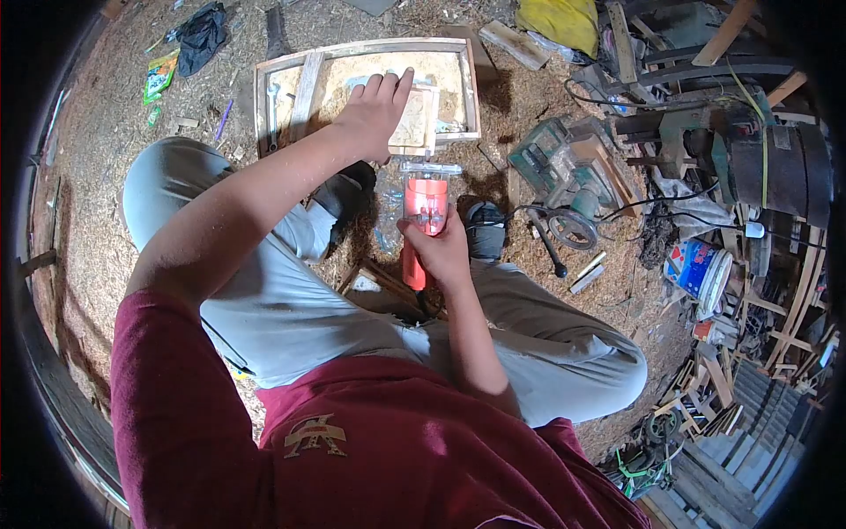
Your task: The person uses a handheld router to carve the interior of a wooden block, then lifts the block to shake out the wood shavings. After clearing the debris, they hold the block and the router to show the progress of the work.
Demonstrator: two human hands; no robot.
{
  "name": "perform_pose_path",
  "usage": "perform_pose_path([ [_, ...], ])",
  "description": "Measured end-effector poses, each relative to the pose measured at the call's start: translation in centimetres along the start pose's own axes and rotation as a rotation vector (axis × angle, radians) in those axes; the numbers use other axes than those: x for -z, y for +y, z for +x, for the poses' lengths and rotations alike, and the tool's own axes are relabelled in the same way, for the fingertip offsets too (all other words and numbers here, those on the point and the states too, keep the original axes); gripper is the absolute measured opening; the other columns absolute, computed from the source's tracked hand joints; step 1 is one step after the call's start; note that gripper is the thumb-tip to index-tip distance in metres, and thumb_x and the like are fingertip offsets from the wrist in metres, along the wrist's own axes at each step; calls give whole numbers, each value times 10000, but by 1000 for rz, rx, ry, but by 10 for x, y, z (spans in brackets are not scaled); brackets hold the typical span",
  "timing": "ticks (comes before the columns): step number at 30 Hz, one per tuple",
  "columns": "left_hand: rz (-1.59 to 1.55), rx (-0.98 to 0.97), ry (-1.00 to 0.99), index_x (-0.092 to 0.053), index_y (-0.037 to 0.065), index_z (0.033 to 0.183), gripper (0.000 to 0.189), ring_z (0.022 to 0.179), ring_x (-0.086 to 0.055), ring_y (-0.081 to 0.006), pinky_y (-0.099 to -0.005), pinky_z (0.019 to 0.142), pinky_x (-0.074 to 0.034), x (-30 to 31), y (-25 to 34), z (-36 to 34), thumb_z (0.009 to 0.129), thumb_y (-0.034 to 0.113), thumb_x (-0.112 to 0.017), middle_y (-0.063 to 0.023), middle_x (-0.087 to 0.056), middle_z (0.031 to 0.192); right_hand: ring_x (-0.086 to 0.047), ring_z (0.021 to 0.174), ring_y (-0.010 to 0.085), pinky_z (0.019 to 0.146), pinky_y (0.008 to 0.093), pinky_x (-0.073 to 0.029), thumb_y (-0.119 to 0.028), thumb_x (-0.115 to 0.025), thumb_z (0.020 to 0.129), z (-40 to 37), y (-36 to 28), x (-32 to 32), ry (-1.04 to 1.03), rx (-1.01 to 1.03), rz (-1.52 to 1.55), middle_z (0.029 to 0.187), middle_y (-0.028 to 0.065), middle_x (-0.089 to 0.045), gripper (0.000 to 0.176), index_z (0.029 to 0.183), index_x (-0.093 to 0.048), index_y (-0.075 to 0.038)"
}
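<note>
My right hand (438, 247) is wrapped round an orange-red corded power tool (426, 194) with a clear housing and a flat plate at its far end. It looks like a trim router. Its plate points away from me, just short of a small pale wooden board (418, 130). Over the left part of that board lies my left hand (374, 110), fingers stretched out and thumb apart. Part of the board is hidden beneath the hand. Board and hand are above a shallow wooden tray (473, 97), which holds a wrench (273, 115) and sawdust.
Sawdust covers the ground. To the right stand a green power tool (542, 159), a valve-like wheel (573, 229) and a blue-white bucket (701, 269). Wood scraps (705, 375) pile up beyond. A black bag (201, 37) and a green packet (160, 77) lie at far left.
</note>
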State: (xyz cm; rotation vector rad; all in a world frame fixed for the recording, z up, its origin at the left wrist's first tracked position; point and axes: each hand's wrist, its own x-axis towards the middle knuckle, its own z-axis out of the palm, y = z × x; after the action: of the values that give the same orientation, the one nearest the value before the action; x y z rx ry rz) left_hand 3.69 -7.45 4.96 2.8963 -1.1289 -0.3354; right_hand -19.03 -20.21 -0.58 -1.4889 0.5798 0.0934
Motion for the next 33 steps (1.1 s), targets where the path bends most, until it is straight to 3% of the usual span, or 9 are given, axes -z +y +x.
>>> perform_pose_path([
  [33,-3,4,-45,-50,-46,1699,1514,1426,-440,-400,-502,1183,-420,3,1,0,585,268,-1025,-229,-415,1538,-685,911,113,814,305,-575,-57,-857,887,2,3,1,13,23,-73,1057,32,-711,464,1260,-582,-30],
])
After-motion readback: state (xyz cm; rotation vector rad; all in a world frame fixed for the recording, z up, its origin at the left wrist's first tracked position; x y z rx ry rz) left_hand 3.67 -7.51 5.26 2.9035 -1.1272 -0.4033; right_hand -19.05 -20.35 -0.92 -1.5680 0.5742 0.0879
